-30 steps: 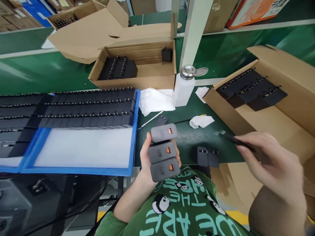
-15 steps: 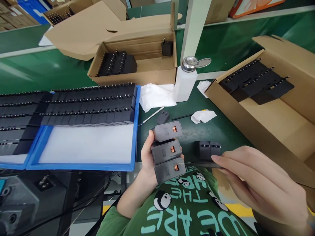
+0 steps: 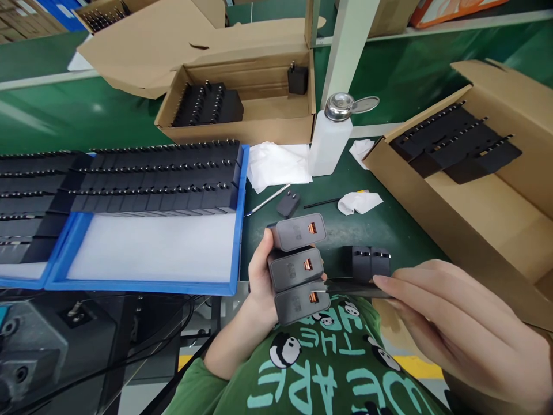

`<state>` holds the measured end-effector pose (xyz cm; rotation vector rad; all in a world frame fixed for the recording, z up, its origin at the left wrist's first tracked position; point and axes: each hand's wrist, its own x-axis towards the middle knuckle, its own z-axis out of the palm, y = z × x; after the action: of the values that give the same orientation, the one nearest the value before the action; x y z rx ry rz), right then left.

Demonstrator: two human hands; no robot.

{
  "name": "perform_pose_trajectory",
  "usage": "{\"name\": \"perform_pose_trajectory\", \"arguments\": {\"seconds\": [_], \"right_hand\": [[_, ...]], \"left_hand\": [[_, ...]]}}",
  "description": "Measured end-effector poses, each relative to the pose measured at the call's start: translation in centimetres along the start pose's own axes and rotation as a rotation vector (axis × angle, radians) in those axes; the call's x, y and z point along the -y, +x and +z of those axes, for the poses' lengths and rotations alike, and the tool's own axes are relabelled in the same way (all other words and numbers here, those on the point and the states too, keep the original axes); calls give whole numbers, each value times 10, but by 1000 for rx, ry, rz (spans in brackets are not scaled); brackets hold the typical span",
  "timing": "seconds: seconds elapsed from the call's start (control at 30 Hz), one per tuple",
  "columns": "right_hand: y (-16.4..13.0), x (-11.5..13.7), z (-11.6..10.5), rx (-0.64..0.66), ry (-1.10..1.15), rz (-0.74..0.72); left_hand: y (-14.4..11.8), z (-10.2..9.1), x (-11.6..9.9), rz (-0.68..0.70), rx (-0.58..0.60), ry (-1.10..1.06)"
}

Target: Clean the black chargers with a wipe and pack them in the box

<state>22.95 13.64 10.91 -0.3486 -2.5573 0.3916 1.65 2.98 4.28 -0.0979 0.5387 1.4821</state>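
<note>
Three black chargers are held in a stack, just over the near edge of the table, clasped from the 9 o'clock side by the left hand, with the thumb laid along that side and fingertips just showing at 3 o'clock. Across from it, a thin dark tool is pinched by the right hand, its pale tip pointed to 9 o'clock and brought over the lowest charger's orange slot; whether the slot is touched cannot be told.

Now the handling: each charger can be judged light to modest in weight, stiff and hard-shelled, perhaps a little slick on its smooth faces. A hold is best taken on the long side walls, with the slots, likely the delicate part, left uncovered. Slipping between stacked pieces seems the likelier trouble.

And the pointing: the slotted faces are turned up towards the camera, their long axes laid from about 8:30 to 2:30, with every slot set at the 3 o'clock end. Any prongs beneath are hidden. At 9 o'clock, a blue tray is seen; at 2 o'clock, a cardboard box.
</note>
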Motion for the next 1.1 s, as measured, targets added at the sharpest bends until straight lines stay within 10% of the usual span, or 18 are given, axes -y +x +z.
{"name": "perform_pose_trajectory", "arguments": {"seconds": [1.1], "right_hand": [[5, -14, 10, -155, 132, 73]], "left_hand": [[6, -3, -2, -29, 14, -34]]}}
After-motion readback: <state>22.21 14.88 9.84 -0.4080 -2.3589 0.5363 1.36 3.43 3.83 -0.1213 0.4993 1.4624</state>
